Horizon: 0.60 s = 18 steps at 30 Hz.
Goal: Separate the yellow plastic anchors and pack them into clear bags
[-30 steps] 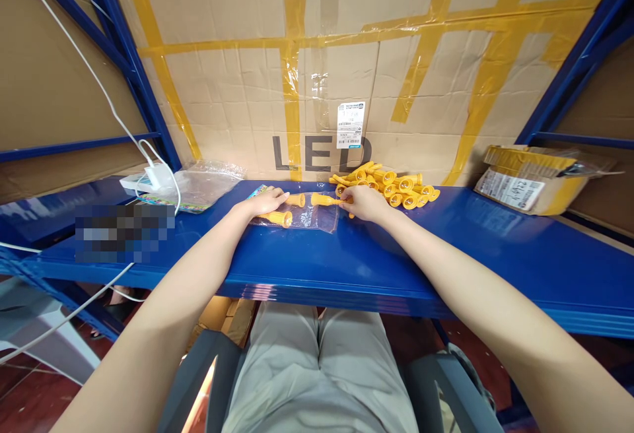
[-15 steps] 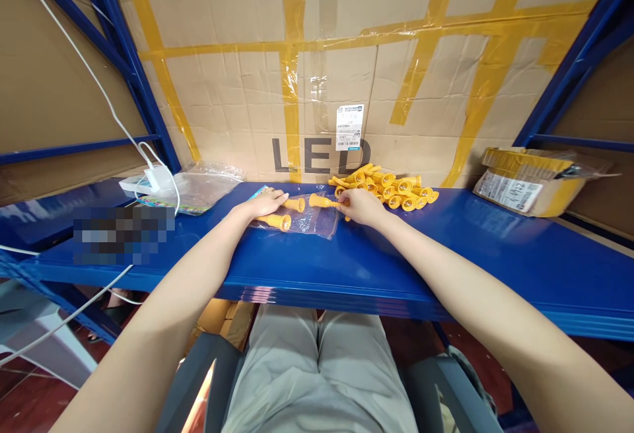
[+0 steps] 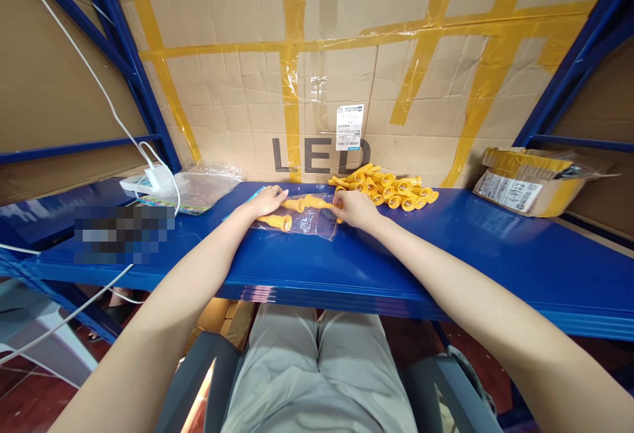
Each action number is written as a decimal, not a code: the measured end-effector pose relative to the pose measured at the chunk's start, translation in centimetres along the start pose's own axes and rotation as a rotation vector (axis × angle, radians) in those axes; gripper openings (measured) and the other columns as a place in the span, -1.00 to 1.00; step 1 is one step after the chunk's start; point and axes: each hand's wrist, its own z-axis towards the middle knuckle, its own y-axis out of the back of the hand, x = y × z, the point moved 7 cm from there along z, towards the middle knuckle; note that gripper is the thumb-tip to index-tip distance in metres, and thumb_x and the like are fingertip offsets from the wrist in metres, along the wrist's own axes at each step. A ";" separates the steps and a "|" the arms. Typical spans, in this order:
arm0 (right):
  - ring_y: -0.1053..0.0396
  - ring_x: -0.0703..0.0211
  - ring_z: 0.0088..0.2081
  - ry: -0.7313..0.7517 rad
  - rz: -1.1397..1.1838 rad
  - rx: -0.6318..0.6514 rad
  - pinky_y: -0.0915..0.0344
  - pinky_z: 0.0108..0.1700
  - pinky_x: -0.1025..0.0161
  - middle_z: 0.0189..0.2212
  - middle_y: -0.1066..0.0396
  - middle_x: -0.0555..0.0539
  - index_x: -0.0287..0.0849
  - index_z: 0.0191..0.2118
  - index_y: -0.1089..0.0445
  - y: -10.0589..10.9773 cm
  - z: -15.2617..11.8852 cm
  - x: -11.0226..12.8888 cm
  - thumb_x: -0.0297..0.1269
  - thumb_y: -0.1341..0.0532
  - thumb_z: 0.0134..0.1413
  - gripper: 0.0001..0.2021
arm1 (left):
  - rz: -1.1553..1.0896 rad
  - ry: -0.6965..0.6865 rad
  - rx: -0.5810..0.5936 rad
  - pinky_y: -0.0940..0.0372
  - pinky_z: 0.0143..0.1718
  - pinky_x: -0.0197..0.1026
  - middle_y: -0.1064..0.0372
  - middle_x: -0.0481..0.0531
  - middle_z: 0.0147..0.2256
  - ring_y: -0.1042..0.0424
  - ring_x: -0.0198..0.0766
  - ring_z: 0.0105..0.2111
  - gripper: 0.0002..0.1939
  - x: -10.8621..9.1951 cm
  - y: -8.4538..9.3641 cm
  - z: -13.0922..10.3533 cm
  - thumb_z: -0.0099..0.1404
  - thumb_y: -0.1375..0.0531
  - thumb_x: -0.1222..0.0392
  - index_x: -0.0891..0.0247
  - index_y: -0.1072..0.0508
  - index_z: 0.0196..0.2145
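Note:
My left hand point(image 3: 268, 202) lies palm down on the left end of a clear plastic bag point(image 3: 317, 225), its fingers stretched out. Under and beside it two yellow flashlights point(image 3: 275, 222) lie on or in the bag; I cannot tell which. With closed fingers, my right hand point(image 3: 355, 208) pinches the narrow end of another yellow flashlight point(image 3: 316, 202). That one points left, its wide head close to the upper flashlight point(image 3: 294, 205) by my left fingertips. Just behind my right hand is a heap of several yellow flashlights point(image 3: 396, 187), many with shiny lens ends facing me.
A large taped cardboard box point(image 3: 238, 103) marked LED stands behind the blue shelf point(image 3: 317, 274). Clear packaging point(image 3: 211, 185) and a white power strip point(image 3: 157, 179) with cables lie at the left. At the right sits a small taped carton point(image 3: 529, 185).
My right hand has moved slightly left, bringing its flashlight's head up to the one beside my left fingertips. My left hand has barely moved.

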 end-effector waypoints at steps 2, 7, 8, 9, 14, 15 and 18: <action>-0.42 -0.02 -0.11 -0.008 0.002 -0.003 -0.28 -0.14 0.17 -0.18 -0.48 -0.15 -0.18 -0.23 -0.44 0.0 -0.1 0.2 -0.33 -0.16 0.08 -0.85 | -0.009 0.115 -0.023 -0.16 0.05 -0.09 -0.31 0.29 0.06 -0.27 -0.01 0.09 -0.42 0.7 0.2 -0.1 0.35 0.22 -0.11 0.36 -0.30 0.02; -0.43 -0.06 -0.14 -0.039 -0.055 -0.027 -0.28 -0.20 0.15 -0.21 -0.48 -0.18 -0.19 -0.21 -0.45 -0.1 -0.1 0.7 -0.34 -0.13 0.09 -0.81 | -0.032 0.205 0.050 -0.10 0.11 -0.07 -0.16 0.33 0.18 -0.19 0.03 0.16 -0.33 1.0 -0.2 -0.6 0.35 0.23 -0.13 0.41 -0.10 0.20; -0.43 -0.07 -0.14 -0.042 -0.072 -0.035 -0.28 -0.21 0.15 -0.21 -0.47 -0.19 -0.20 -0.20 -0.45 -0.1 -0.1 0.8 -0.34 -0.12 0.09 -0.80 | -0.025 0.184 0.065 -0.08 0.13 -0.07 -0.14 0.31 0.19 -0.16 0.02 0.18 -0.33 0.9 -0.3 -0.6 0.35 0.22 -0.14 0.40 -0.09 0.21; -0.43 -0.08 -0.14 -0.040 -0.087 -0.041 -0.28 -0.21 0.16 -0.21 -0.47 -0.21 -0.21 -0.19 -0.45 -0.1 0.0 1.0 -0.35 -0.11 0.10 -0.79 | -0.014 0.165 0.077 -0.06 0.14 -0.07 -0.12 0.30 0.20 -0.14 0.02 0.20 -0.32 0.7 -0.5 -0.5 0.34 0.23 -0.14 0.40 -0.10 0.22; -0.42 -0.06 -0.13 -0.017 -0.084 -0.062 -0.28 -0.20 0.16 -0.20 -0.47 -0.21 -0.22 -0.19 -0.45 -0.1 0.4 1.3 -0.38 -0.09 0.10 -0.77 | 0.045 0.109 0.128 -0.04 0.15 -0.03 -0.10 0.29 0.22 -0.07 0.02 0.23 -0.30 0.6 -1.3 -0.2 0.34 0.26 -0.15 0.41 -0.14 0.20; -0.42 -0.05 -0.13 -0.024 -0.073 -0.063 -0.28 -0.19 0.16 -0.20 -0.48 -0.21 -0.22 -0.20 -0.46 -0.1 0.4 1.2 -0.38 -0.09 0.09 -0.77 | 0.058 0.094 0.140 -0.03 0.16 -0.02 -0.09 0.27 0.22 -0.05 0.03 0.23 -0.30 0.5 -1.4 -0.1 0.34 0.27 -0.15 0.40 -0.16 0.20; -0.42 -0.05 -0.13 -0.056 -0.050 -0.072 -0.28 -0.18 0.16 -0.22 -0.48 -0.21 -0.22 -0.21 -0.47 0.0 0.5 1.0 -0.38 -0.09 0.08 -0.77 | 0.085 0.051 0.173 -0.02 0.16 0.01 -0.09 0.22 0.23 -0.04 0.02 0.23 -0.32 0.3 -1.7 0.0 0.34 0.29 -0.15 0.33 -0.19 0.18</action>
